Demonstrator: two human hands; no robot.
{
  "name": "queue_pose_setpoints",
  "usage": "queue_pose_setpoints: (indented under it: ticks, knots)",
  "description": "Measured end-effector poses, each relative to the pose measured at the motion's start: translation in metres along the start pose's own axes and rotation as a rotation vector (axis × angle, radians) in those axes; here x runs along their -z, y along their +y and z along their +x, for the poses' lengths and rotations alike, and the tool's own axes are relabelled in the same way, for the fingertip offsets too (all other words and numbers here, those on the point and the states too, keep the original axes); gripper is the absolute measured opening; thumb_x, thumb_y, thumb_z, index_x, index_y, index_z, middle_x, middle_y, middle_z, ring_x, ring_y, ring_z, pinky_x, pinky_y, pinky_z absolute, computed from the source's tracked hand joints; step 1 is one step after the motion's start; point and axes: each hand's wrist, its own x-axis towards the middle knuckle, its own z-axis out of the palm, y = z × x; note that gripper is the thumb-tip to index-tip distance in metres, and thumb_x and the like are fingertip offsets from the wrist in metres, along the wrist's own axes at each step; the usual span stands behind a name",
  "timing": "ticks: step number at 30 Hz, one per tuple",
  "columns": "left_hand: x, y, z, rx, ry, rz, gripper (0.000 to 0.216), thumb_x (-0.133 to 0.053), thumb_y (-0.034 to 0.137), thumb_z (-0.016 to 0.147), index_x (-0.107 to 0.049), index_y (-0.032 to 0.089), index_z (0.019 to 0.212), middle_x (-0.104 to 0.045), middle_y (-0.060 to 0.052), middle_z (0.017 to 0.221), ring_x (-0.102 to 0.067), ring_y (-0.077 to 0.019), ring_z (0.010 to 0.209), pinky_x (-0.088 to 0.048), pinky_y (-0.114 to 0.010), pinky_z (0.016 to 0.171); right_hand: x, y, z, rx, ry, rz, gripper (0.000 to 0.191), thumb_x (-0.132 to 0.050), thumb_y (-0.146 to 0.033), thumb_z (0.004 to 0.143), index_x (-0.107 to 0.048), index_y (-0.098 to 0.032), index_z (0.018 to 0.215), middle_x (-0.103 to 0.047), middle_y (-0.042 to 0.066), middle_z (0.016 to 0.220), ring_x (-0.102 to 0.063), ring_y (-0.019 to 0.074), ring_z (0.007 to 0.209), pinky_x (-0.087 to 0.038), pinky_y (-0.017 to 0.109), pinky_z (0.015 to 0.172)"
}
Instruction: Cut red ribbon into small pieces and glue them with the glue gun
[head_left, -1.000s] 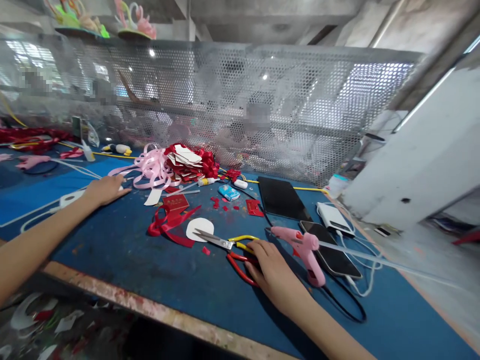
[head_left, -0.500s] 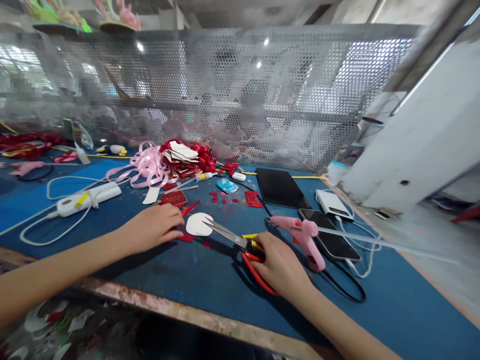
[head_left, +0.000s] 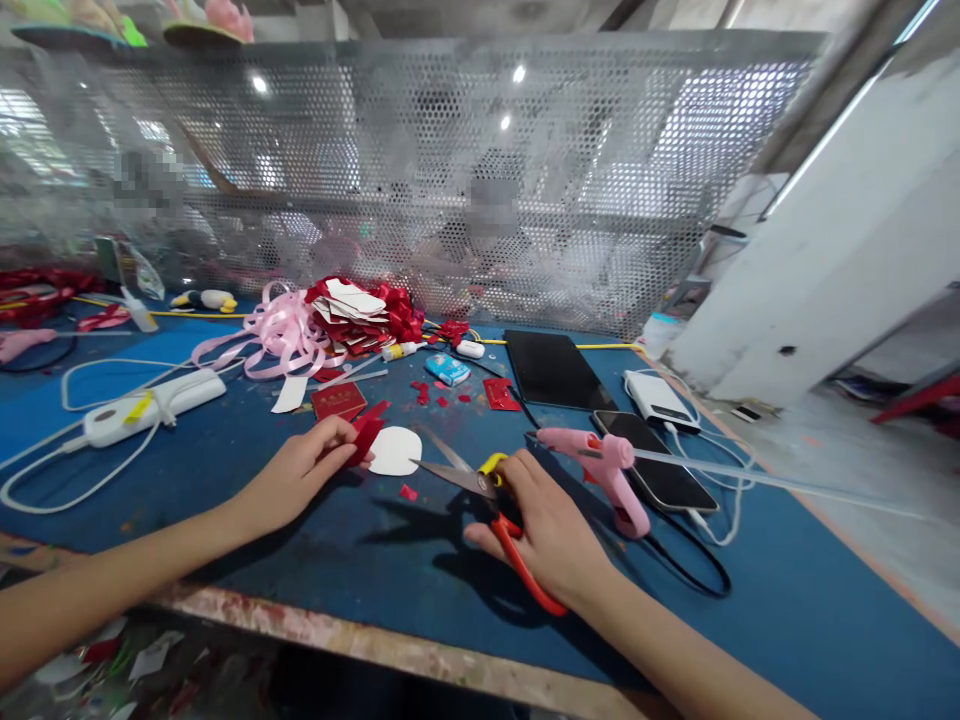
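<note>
From the head view, my left grip (head_left: 304, 468) hides some of the red ribbon (head_left: 367, 438) pinched in it, just left of a flat, roundish white card (head_left: 396, 452). Shapes behind the holey metal screen (head_left: 412, 150) look blurry. The blue surface (head_left: 337, 570) has a stained front edge. My right grip (head_left: 555, 525) wraps the handles of the scissors (head_left: 481, 483), shiny blades apart.

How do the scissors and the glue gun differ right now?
The scissors are held in the right hand, while the glue gun lies unheld on the table. The scissors have one red and one yellow handle; the glue gun's body is pink. The scissors' metal blades stand open, whereas the glue gun has a long translucent stick in its back.
</note>
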Motion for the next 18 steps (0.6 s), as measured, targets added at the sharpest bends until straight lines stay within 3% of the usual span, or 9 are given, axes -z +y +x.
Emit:
queue_pose_setpoints:
  ticks: [3,6,10,15,18]
  knots:
    - [-0.017,0.011,0.013,0.147,0.006,-0.519,0.016,-0.050,0.035,0.085,-0.044,0.022,0.091,-0.067,0.000,0.079,-0.066,-0.0167,0.074,-0.050,-0.034,0.079,-0.003,-0.002,0.003,-0.022,-0.024,-0.052,0.029,-0.056,-0.047,0.077,-0.047,-0.021,0.085,-0.054,0.005,0.083,-0.054,0.0196,0.072,-0.044,0.031,0.062]
    - [-0.035,0.018,0.031,0.205,0.018,-0.816,0.023,-0.061,0.027,0.076,-0.048,0.020,0.094,-0.064,0.001,0.077,-0.063,-0.0133,0.068,-0.050,-0.029,0.072,-0.002,-0.001,0.005,-0.088,-0.043,-0.124,0.034,-0.054,-0.053,0.077,-0.049,-0.020,0.083,-0.056,0.006,0.084,-0.056,0.0205,0.072,-0.044,0.032,0.061]
    - [-0.051,0.017,0.050,0.215,0.011,-0.903,0.023,-0.063,0.024,0.071,-0.053,0.016,0.089,-0.058,0.001,0.071,-0.055,-0.0090,0.059,-0.045,-0.022,0.059,0.002,0.006,0.006,-0.165,-0.028,-0.220,0.042,-0.050,-0.061,0.077,-0.052,-0.019,0.081,-0.056,0.006,0.083,-0.058,0.0219,0.074,-0.044,0.032,0.063]
    - [-0.060,0.000,0.054,0.172,0.005,-0.905,0.028,-0.063,0.041,0.076,-0.054,0.015,0.074,-0.045,0.005,0.056,-0.037,-0.0052,0.046,-0.026,-0.017,0.043,0.003,0.011,0.008,-0.183,-0.041,-0.276,0.051,-0.042,-0.069,0.077,-0.053,-0.019,0.074,-0.056,0.004,0.074,-0.057,0.0191,0.065,-0.039,0.029,0.056]
    - [-0.060,-0.005,0.049,0.146,-0.004,-0.888,0.035,-0.056,0.050,0.080,-0.056,0.015,0.078,-0.044,0.006,0.054,-0.030,-0.0050,0.044,-0.020,-0.018,0.041,0.001,0.008,0.008,-0.137,-0.049,-0.301,0.054,-0.037,-0.070,0.078,-0.050,-0.020,0.066,-0.053,0.003,0.067,-0.052,0.0155,0.055,-0.034,0.027,0.051]
